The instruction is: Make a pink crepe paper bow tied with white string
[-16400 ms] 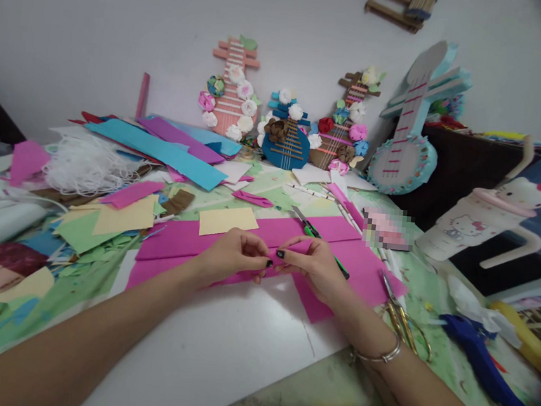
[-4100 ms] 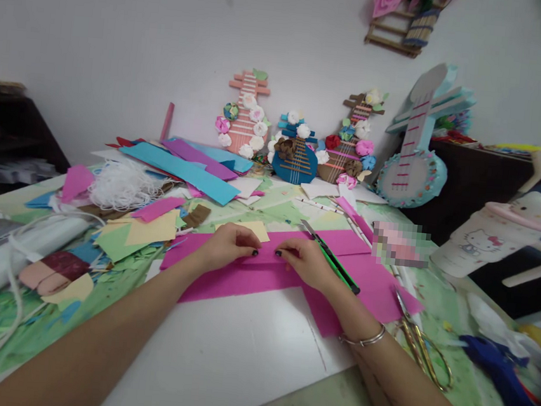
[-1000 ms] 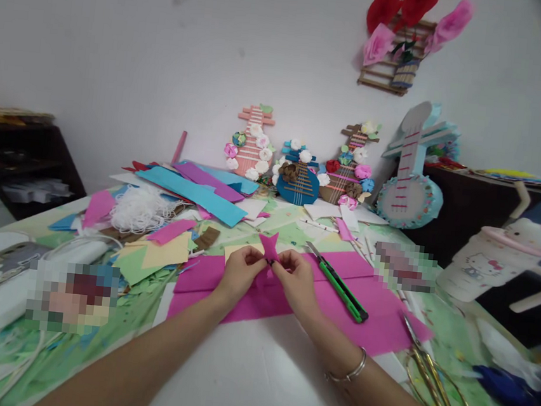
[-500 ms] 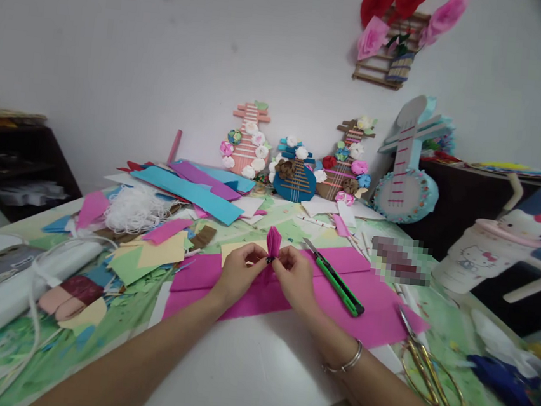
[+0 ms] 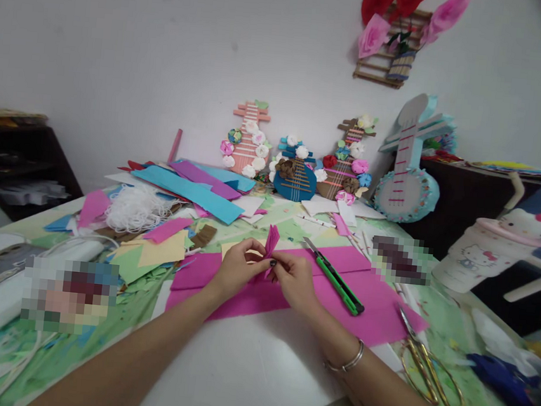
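1 folded pink paper [image 5: 272, 239] between hands [image 5: 236, 272] [image 5: 296, 281]

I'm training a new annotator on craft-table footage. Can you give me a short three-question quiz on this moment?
1. True or false: the left hand and right hand both pinch the small folded pink paper above the pink sheet.
2. What lies on the pink sheet just right of the right hand? A) a ruler B) a green utility knife C) a glue bottle
3. Fill in: the gold-handled scissors lie beside the person's ____ forearm.
Key: 1 true; 2 B; 3 right.
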`<action>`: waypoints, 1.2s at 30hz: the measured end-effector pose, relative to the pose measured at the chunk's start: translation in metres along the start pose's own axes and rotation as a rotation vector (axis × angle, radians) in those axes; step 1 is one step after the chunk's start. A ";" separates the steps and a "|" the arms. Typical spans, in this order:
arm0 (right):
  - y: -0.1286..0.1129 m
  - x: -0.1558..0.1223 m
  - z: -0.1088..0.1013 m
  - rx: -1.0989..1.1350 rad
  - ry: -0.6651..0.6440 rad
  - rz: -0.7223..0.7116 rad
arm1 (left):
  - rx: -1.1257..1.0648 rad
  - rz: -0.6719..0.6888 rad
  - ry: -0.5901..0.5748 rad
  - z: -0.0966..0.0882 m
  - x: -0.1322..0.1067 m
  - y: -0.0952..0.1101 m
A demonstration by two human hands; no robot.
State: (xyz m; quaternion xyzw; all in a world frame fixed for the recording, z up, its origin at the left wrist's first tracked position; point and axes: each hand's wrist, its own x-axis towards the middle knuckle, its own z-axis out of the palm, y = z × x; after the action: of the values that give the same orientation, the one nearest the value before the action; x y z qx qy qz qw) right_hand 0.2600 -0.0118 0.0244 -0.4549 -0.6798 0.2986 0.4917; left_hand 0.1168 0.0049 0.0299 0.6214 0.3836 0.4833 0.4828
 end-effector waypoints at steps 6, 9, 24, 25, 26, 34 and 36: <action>-0.001 0.004 -0.013 -0.201 -0.062 -0.127 | 0.043 -0.048 -0.026 -0.004 0.004 -0.002; -0.004 0.009 -0.023 -0.303 0.102 -0.189 | 0.028 -0.058 -0.041 -0.005 0.005 -0.003; 0.024 0.016 -0.028 -0.438 -0.257 -0.257 | 0.759 0.213 -0.136 -0.026 0.013 -0.018; 0.023 0.016 -0.029 -0.469 -0.279 -0.297 | 0.794 0.231 -0.116 -0.028 0.014 -0.017; 0.022 0.017 -0.029 -0.497 -0.304 -0.335 | 0.814 0.240 -0.099 -0.031 0.015 -0.016; 0.028 0.018 -0.031 -0.608 -0.308 -0.378 | 0.861 0.153 -0.190 -0.039 0.017 -0.004; 0.031 0.019 -0.031 -0.610 -0.314 -0.357 | 0.844 0.152 -0.222 -0.039 0.016 -0.003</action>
State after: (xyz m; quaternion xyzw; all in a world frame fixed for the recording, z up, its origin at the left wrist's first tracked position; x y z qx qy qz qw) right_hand 0.2971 0.0164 0.0160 -0.4035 -0.8730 0.0584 0.2678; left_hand 0.0825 0.0301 0.0334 0.8386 0.4465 0.2488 0.1882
